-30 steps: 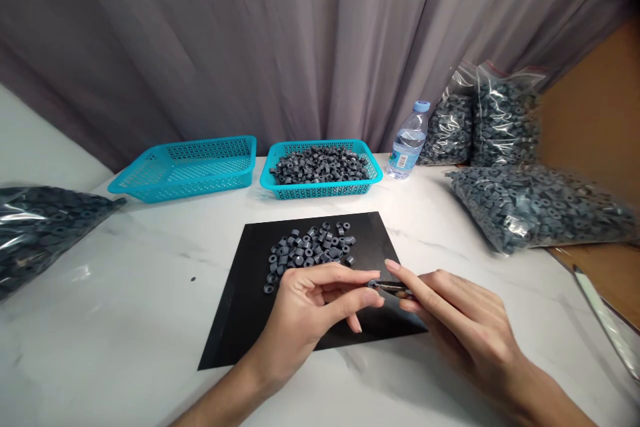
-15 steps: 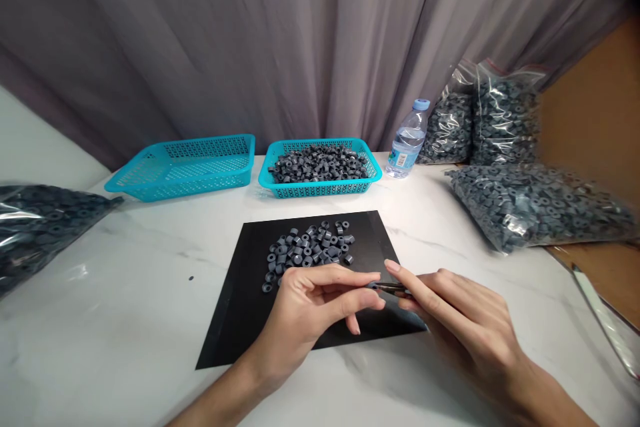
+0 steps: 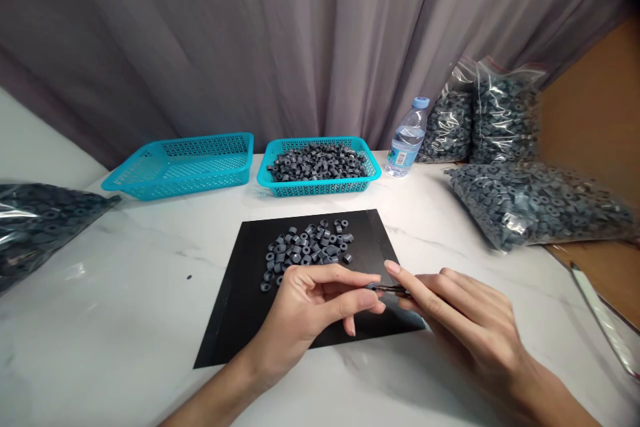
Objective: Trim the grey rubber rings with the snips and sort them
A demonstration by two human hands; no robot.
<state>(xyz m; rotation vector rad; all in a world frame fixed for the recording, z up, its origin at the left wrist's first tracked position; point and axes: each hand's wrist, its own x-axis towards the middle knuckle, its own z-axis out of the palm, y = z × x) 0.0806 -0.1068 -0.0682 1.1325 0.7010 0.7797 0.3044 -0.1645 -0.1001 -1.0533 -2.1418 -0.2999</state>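
Between the thumb and forefinger of my left hand (image 3: pixel 313 313) is a small dark grey plastic ring (image 3: pixel 372 287), mostly covered by the fingertips. My right hand (image 3: pixel 465 320) grips slim metal tweezers (image 3: pixel 393 289), its forefinger stretched along the top. The tweezer tips meet the ring; whether they reach into its hole I cannot tell. Both hands are above the near right part of a black mat (image 3: pixel 235 320). A loose pile of similar grey rings (image 3: pixel 305 250) lies on the mat just beyond my left hand.
Behind the mat stand a blue basket (image 3: pixel 270 183) full of grey parts and another blue basket (image 3: pixel 200 183). A water bottle (image 3: pixel 406 140) is at the back. Bags of parts lie right (image 3: pixel 540 207) and left (image 3: pixel 45 233). A dark speck (image 3: pixel 189 277) marks the white table (image 3: pixel 125 320).
The tweezers look slightly more closed at the ring. Both hands keep nearly the same place, and the pile and baskets are unchanged apart from a tiny shift of the view.
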